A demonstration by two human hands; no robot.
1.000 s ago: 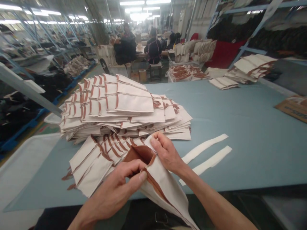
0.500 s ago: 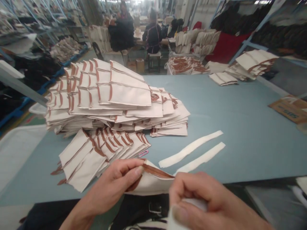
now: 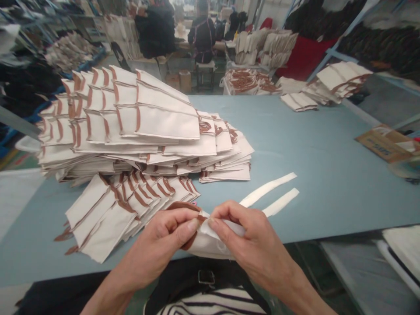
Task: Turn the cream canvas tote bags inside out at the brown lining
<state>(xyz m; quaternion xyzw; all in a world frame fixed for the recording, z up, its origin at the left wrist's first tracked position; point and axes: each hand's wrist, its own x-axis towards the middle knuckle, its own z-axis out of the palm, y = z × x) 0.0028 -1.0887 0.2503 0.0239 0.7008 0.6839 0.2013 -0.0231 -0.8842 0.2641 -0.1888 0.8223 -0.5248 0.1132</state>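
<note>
In the head view, both your hands meet at the near edge of the blue table (image 3: pixel 328 166). They hold one cream cloth piece (image 3: pixel 210 248) just above your lap. Your left hand (image 3: pixel 167 238) pinches its brown trim (image 3: pixel 182 205) between thumb and forefinger. Your right hand (image 3: pixel 252 245) nips the cream edge right beside it, fingertips nearly touching the left thumb. Both grips are closed on the cloth, and neither hand rests on the table.

The piece sags between your fingers, so I judge it light, soft and limp — nothing fragile, and not slippery. It will likely fold wherever it has no support. The trimmed edge looks firmer than the plain cloth, so it is probably the better place to hold. Two pinches close together, as you have now, should keep the edge from curling.

Just beyond your left hand lies a fanned row of like pieces (image 3: pixel 108 210), overlapping, trims up. Behind it sits the big stack (image 3: pixel 131 127), layered and leaning a little. Two loose cream strips (image 3: pixel 272 188) lie side by side on the table past your right hand — apart from everything else. A flattened cardboard box (image 3: pixel 383 142) sits at the far right, and other people (image 3: pixel 203 33) work well behind the table.
</note>
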